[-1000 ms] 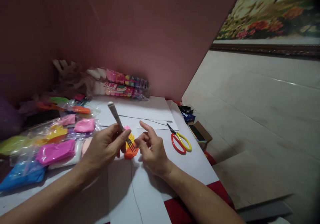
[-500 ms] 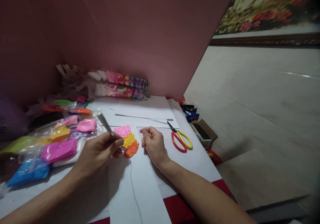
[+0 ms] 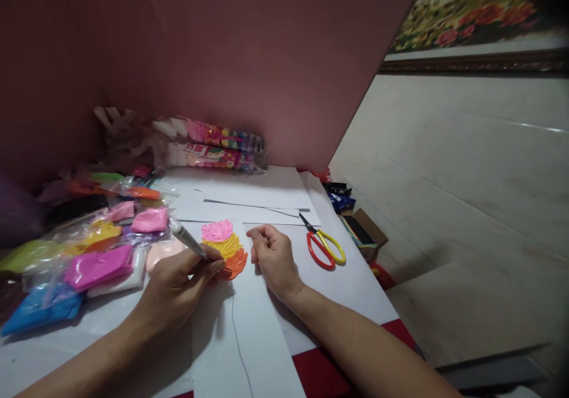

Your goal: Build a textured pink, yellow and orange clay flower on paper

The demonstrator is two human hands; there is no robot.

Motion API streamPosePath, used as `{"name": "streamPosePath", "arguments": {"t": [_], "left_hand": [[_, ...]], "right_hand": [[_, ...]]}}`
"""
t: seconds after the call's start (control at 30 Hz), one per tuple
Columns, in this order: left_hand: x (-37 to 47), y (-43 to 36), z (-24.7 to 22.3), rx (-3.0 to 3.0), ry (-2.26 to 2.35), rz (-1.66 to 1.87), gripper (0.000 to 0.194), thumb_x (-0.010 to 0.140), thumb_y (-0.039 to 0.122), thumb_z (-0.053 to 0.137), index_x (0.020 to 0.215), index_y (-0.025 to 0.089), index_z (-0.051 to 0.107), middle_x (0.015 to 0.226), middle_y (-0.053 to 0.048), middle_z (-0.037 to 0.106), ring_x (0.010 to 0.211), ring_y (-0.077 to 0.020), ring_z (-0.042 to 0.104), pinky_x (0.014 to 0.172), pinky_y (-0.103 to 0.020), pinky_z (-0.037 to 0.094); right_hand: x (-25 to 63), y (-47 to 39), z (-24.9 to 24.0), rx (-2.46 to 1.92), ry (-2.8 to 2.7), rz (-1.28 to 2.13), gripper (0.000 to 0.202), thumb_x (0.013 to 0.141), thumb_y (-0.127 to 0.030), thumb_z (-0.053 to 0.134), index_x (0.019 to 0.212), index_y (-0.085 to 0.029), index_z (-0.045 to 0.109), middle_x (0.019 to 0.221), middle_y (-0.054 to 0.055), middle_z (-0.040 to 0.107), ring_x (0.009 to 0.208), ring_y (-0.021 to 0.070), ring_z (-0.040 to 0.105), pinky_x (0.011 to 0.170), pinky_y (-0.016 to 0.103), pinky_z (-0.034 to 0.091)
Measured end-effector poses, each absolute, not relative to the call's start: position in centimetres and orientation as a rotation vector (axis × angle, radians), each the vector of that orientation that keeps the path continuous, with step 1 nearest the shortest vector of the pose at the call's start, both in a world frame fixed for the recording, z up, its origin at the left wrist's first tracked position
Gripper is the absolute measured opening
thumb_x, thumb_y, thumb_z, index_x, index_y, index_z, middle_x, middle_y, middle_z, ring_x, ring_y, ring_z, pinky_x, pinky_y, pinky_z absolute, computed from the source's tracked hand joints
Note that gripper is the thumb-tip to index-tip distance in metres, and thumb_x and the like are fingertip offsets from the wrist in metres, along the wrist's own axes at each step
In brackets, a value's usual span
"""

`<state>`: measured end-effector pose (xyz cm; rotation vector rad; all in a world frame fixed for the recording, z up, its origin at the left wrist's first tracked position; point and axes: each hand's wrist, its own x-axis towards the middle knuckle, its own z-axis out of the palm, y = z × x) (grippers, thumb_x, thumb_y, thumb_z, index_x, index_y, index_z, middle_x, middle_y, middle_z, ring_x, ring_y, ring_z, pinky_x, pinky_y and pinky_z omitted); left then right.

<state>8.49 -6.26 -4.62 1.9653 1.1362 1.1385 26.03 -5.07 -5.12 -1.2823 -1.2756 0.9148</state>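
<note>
My left hand pinches a slim grey-white tool, whose lower end is at the orange clay. Above the orange lie textured bands of yellow clay and pink clay. All three sit on a white paper strip marked with a thin curved line. Just right of the clay, my right hand rests with curled fingers at the strip's edge; whether anything is between them is hidden. Scissors with one red and one yellow handle lie to its right.
Bagged clay in several colours covers the left side. Behind are cut white paper sheets and plastic packs of coloured clay. An open cardboard box stands beyond the table's right edge.
My left hand has shifted slightly right and down, and the tool leans over more. The view has moved a little; my right hand keeps its place beside the clay.
</note>
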Motion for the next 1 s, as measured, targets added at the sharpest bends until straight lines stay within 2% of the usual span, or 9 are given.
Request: {"name": "streamPosePath", "arguments": {"t": [0.1,0.2,0.33,0.43,0.63,1.0], "left_hand": [[8.2,-6.2,-4.9,2.039,1.15,1.058,0.015,0.085,0.031,0.052,0.083,0.02,0.062,0.075,-0.004,0.07,0.068,-0.0189,0.064,0.062,-0.03,0.051],[8.1,-6.2,-5.0,2.065,1.186,1.029,0.017,0.086,0.033,0.051,0.085,0.02,0.061,0.076,-0.004,0.07,0.069,-0.0195,0.065,0.063,-0.031,0.05],[7.9,-6.2,-5.0,2.081,1.185,1.039,0.016,0.086,0.032,0.051,0.085,0.021,0.061,0.076,-0.004,0.07,0.068,-0.02,0.065,0.062,-0.032,0.051],[7.9,-6.2,-4.9,2.084,1.16,1.043,0.015,0.086,0.03,0.049,0.085,0.022,0.062,0.075,-0.003,0.071,0.067,-0.0195,0.066,0.062,-0.031,0.051],[7.7,-6.3,-4.7,2.155,1.159,1.106,0.013,0.085,0.026,0.049,0.083,0.021,0.061,0.072,-0.002,0.068,0.063,-0.0175,0.063,0.06,-0.029,0.049],[7.1,-6.2,-4.9,2.167,1.231,1.099,0.013,0.086,0.03,0.049,0.082,0.021,0.059,0.067,0.001,0.065,0.059,-0.0172,0.06,0.059,-0.029,0.046]], "right_hand": [[26.1,-5.3,-4.9,-1.276,-1.313,0.886,0.023,0.088,-0.038,0.051,0.079,-0.018,0.059,0.046,-0.007,0.046,0.038,0.0076,0.04,0.038,0.018,0.032],[26.3,-5.8,-4.4,-1.237,-1.327,0.853,0.034,0.089,-0.048,0.048,0.077,-0.018,0.059,0.045,-0.006,0.045,0.037,0.0083,0.04,0.039,0.02,0.033],[26.6,-6.8,-3.6,-1.1,-1.492,0.904,0.05,0.09,-0.055,0.042,0.057,-0.019,0.051,0.043,-0.004,0.045,0.04,0.0087,0.042,0.044,0.022,0.036],[26.5,-7.0,-3.4,-1.02,-1.69,1.069,0.058,0.089,-0.057,0.043,0.045,-0.019,0.044,0.04,-0.003,0.044,0.04,0.0082,0.041,0.044,0.022,0.034],[26.4,-6.5,-4.0,-1.117,-1.554,1.323,0.062,0.087,-0.064,0.038,0.045,-0.019,0.044,0.034,-0.004,0.041,0.031,0.0063,0.035,0.035,0.019,0.027],[26.1,-6.5,-4.3,-1.136,-1.541,1.305,0.062,0.086,-0.064,0.041,0.045,-0.018,0.046,0.033,-0.004,0.041,0.031,0.0061,0.037,0.035,0.018,0.028]]}}
